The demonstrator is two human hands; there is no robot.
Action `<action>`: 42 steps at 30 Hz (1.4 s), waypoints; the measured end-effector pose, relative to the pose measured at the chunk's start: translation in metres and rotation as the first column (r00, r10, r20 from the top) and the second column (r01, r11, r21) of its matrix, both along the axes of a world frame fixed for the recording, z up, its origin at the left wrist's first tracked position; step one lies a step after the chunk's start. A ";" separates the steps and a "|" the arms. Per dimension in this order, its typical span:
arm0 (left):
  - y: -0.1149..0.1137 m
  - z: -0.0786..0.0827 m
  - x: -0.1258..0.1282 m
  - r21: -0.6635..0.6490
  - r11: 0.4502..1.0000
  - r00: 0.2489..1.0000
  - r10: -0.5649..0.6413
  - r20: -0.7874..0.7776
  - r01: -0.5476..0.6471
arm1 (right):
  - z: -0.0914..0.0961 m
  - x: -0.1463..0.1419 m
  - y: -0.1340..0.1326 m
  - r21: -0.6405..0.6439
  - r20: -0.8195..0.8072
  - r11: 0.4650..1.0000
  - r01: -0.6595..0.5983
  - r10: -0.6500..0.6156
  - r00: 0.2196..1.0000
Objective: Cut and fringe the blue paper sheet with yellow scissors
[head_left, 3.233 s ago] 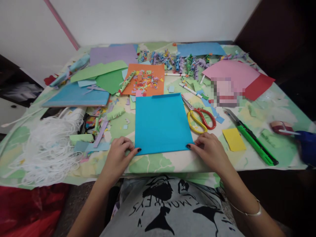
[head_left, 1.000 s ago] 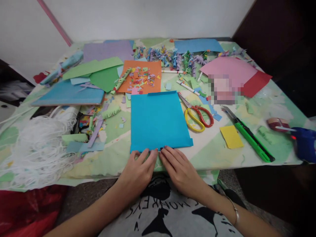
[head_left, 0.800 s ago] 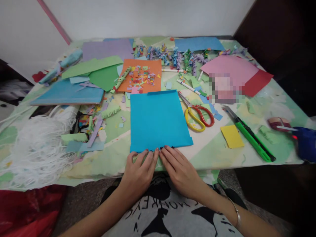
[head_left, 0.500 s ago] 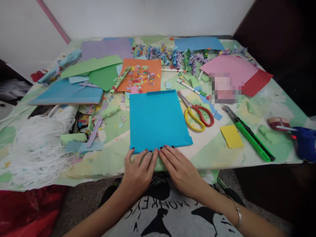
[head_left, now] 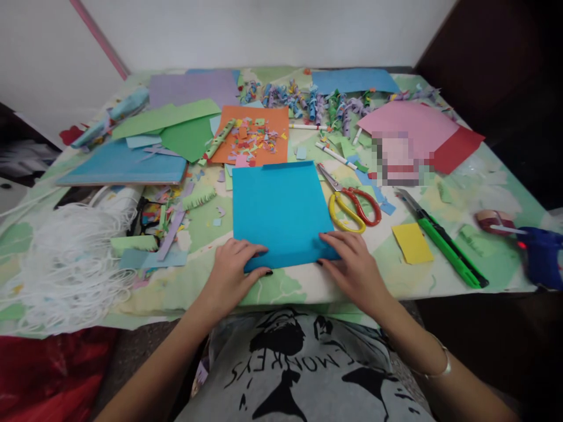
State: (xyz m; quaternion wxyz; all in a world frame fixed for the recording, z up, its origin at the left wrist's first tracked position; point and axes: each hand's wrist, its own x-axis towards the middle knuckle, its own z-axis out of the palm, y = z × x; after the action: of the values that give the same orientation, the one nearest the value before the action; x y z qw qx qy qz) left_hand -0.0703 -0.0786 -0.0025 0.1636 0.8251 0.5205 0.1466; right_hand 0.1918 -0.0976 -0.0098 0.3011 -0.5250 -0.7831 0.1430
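Observation:
In front of me a sheet of bright blue paper (head_left: 279, 211) lies on the cloth-covered table, with a narrow folded strip along its near edge and a small flap at its far edge. My left hand (head_left: 233, 266) holds the near left corner, thumb at the edge and fingers over the top. At the near right corner my right hand (head_left: 354, 264) grips the paper the same way, fingertips above and thumb below the edge. Scissors (head_left: 354, 205) with one yellow and one red handle lie just right of the sheet.
A green box cutter (head_left: 448, 243), yellow paper (head_left: 412, 243) and a blue glue gun (head_left: 543, 255) lie to the right. White cord (head_left: 74, 269) is heaped at left. Behind are orange paper (head_left: 278, 140) with confetti, markers (head_left: 336, 155) and coloured sheets.
My hands have moved apart from the middle of the near edge to its two corners. Their flattened fingers now curl round the paper, and a folded strip shows along the near edge.

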 end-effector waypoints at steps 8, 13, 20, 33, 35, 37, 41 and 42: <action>0.004 0.003 -0.003 -0.081 0.997 1.000 -0.005 0.027 0.007 | 0.011 0.019 0.016 -0.184 0.046 0.983 0.019 -0.011 0.999; 0.002 0.002 -0.005 -0.011 0.999 0.998 0.047 0.041 -0.047 | 0.012 0.015 0.020 -0.218 0.096 0.972 0.086 -0.067 0.993; 0.002 0.003 -0.004 0.006 0.998 0.998 0.059 -0.033 -0.059 | 0.009 0.010 0.021 -0.232 0.166 0.955 0.185 -0.148 0.975; 0.005 0.010 0.001 -0.100 0.971 0.958 0.192 -0.214 -0.217 | 0.006 0.009 0.022 -0.131 0.256 0.942 0.309 -0.269 0.928; 0.002 0.005 -0.001 0.011 0.977 0.960 0.213 -0.185 -0.214 | 0.003 0.010 0.021 -0.065 0.257 0.953 0.297 -0.272 0.928; -0.002 -0.001 -0.003 0.172 0.970 0.964 0.201 -0.176 -0.171 | -0.001 0.008 0.018 0.019 0.259 0.964 0.267 -0.262 0.929; -0.009 -0.006 -0.001 0.402 0.915 0.963 0.080 -0.257 0.031 | -0.007 -0.004 0.010 0.161 0.280 0.981 0.110 -0.153 0.948; -0.010 -0.005 0.000 0.431 0.897 0.958 0.031 -0.284 0.099 | -0.007 -0.007 0.009 0.177 0.291 0.983 0.044 -0.094 0.952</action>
State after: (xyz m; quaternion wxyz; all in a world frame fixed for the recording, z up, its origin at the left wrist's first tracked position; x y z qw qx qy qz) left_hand -0.0707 -0.0887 -0.0079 -0.1012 0.8621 0.4769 0.1382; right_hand 0.1846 -0.0889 -0.0169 0.2275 -0.5404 -0.8099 -0.0151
